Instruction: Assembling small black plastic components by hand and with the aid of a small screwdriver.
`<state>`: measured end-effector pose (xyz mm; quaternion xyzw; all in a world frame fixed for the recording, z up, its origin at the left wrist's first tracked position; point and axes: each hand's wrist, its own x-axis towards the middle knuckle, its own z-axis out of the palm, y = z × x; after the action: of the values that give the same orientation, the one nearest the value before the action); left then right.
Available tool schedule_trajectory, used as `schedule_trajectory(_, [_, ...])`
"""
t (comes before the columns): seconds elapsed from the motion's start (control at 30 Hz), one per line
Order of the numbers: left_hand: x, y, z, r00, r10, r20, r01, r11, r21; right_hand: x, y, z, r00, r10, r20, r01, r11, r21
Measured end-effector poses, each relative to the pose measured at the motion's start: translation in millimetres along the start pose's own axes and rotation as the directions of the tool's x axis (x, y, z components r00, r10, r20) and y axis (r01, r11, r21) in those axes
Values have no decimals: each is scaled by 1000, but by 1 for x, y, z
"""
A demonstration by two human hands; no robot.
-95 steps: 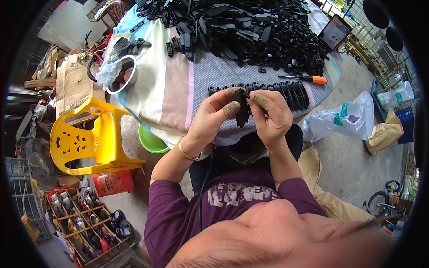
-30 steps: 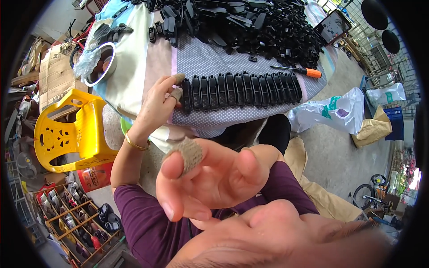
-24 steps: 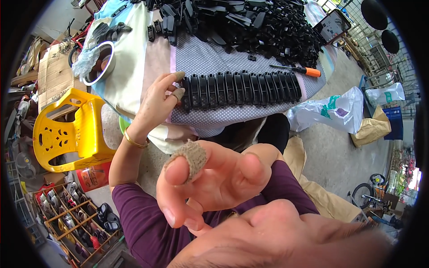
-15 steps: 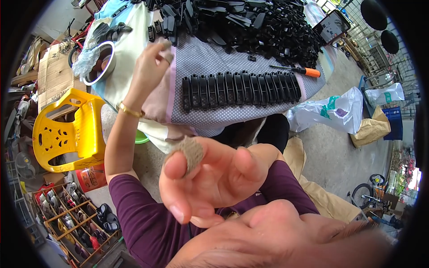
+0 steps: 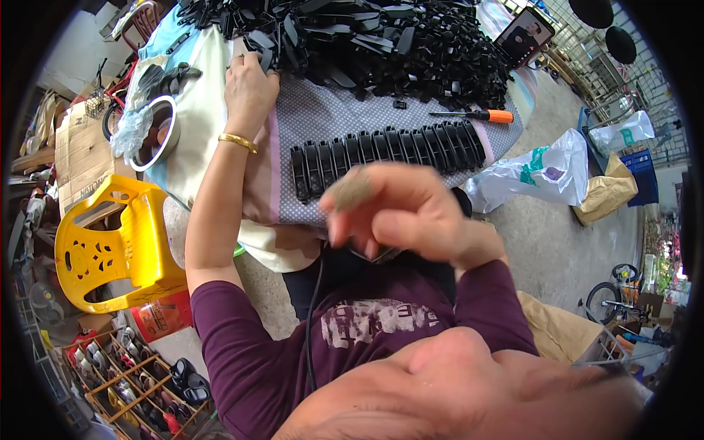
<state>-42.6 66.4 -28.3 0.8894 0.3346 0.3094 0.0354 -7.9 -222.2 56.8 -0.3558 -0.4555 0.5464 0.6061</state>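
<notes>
My left hand [image 5: 251,92] reaches to the left edge of a heap of black plastic parts [image 5: 411,48]. Its fingers are bent around a black plastic piece [image 5: 258,45], partly hidden by them. My right hand [image 5: 400,209], blurred by motion, is raised above the near table edge. Its fingers are loosely curled and apart, a tan tape wrap [image 5: 353,191] shows on one, and nothing is seen in them. Beyond it a row of matching black plastic assemblies [image 5: 429,147] lies side by side on the dotted cloth [image 5: 308,99], partly covered by this hand.
An orange-handled screwdriver [image 5: 488,116] lies beyond the row's right end. A phone [image 5: 524,37] stands at the far right. A white-rimmed bowl [image 5: 170,132] sits left, near a yellow plastic chair [image 5: 150,235]. White sacks [image 5: 565,165] stand on the floor at right.
My right hand has swung away from close to my face, forward over the table edge. My left hand has moved slightly, and its fingers now reach the black parts. The phone screen picture differs.
</notes>
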Motion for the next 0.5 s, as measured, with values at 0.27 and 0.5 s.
schedule_trajectory(0.27, [-3,9,-8,995,34,-92,-42,995,-88,29,15,-118,942,-303,-146,-231,-266,-936])
schedule_trajectory(0.5, [-4,15,-17,980,98,-174,-156,920,-359,40,30,-139,958,-73,-279,-288,-303,-909])
